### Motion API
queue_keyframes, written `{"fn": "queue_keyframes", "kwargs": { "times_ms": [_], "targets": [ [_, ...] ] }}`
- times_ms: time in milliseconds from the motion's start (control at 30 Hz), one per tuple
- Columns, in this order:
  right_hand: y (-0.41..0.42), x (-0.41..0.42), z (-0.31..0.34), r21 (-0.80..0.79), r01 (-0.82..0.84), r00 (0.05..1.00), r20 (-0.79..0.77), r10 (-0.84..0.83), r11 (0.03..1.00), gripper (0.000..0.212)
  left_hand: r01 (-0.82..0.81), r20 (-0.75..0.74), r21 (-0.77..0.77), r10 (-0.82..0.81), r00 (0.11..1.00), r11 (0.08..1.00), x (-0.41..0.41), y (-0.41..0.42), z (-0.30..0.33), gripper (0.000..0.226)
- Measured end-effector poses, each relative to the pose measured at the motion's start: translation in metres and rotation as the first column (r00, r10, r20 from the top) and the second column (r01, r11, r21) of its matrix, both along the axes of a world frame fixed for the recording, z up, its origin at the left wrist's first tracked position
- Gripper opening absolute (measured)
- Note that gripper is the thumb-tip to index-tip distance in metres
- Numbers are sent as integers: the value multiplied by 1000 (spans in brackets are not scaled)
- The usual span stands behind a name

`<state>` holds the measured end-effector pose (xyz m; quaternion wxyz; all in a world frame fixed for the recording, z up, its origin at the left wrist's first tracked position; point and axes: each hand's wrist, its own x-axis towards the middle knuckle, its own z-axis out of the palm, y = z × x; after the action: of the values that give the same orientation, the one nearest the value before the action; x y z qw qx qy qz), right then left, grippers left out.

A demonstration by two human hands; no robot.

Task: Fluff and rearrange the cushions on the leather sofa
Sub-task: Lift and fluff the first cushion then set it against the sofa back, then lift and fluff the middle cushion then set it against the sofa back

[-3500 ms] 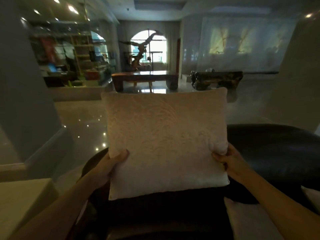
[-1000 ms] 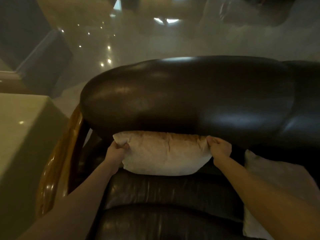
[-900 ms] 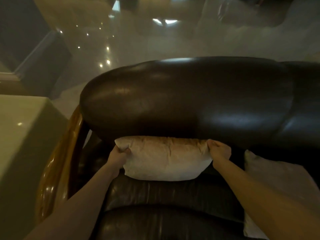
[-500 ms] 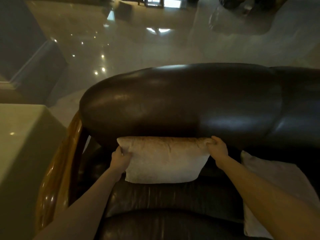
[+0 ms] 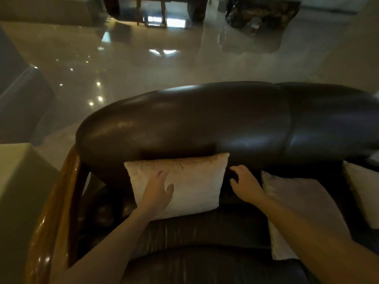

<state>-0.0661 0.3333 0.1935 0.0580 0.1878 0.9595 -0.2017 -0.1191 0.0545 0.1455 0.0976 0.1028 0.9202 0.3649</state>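
Left hand (image 5: pixel 158 191) flat, fingers spread, pressing face of square beige velvet cushion (image 5: pixel 184 181). Right hand (image 5: pixel 244 184) loose, fingers apart, holding nothing, just beside cushion's right edge. Cushion stands on seat, leaning against dark brown leather sofa backrest (image 5: pixel 205 124). Second pale cushion (image 5: pixel 303 201) right of right hand.

Dark leather sofa (image 5: pixel 205 124), frame centre: three pale cushions on seat — centre cushion (image 5: pixel 190 181), right cushion (image 5: pixel 297 201), far-right cushion (image 5: pixel 363 191).
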Motion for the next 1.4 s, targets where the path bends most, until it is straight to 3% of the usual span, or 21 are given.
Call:
{"fn": "queue_keyframes", "kwargs": {
  "times_ms": [133,267,367,567,733,867,1067,1400],
  "targets": [
    [16,32,24,210,-66,998,18,64,975,55,149,-167,-143,-173,971,978,17,36,21,60],
    [48,73,43,280,-123,992,14,123,952,58,237,-255,-356,-338,906,904,42,83,49,65],
    [80,106,47,321,-124,991,-3,132,939,59,299,-254,-426,-429,867,854,65,126,65,68],
    [168,186,41,238,-144,984,-68,164,960,63,346,-254,-419,-474,843,840,126,230,75,66],
    [256,265,33,14,135,988,68,-136,991,66,369,-232,-417,-490,840,830,188,327,61,65],
    [316,308,3,-23,90,994,71,-88,996,69,385,-172,-452,-502,848,805,218,377,52,65],
    [377,351,-20,-48,149,987,63,-146,988,58,415,-74,-401,-481,874,817,243,419,37,60],
    [438,358,-80,-118,235,941,278,-195,965,48,403,130,-317,-382,915,858,229,449,-23,55]
  ]
}}
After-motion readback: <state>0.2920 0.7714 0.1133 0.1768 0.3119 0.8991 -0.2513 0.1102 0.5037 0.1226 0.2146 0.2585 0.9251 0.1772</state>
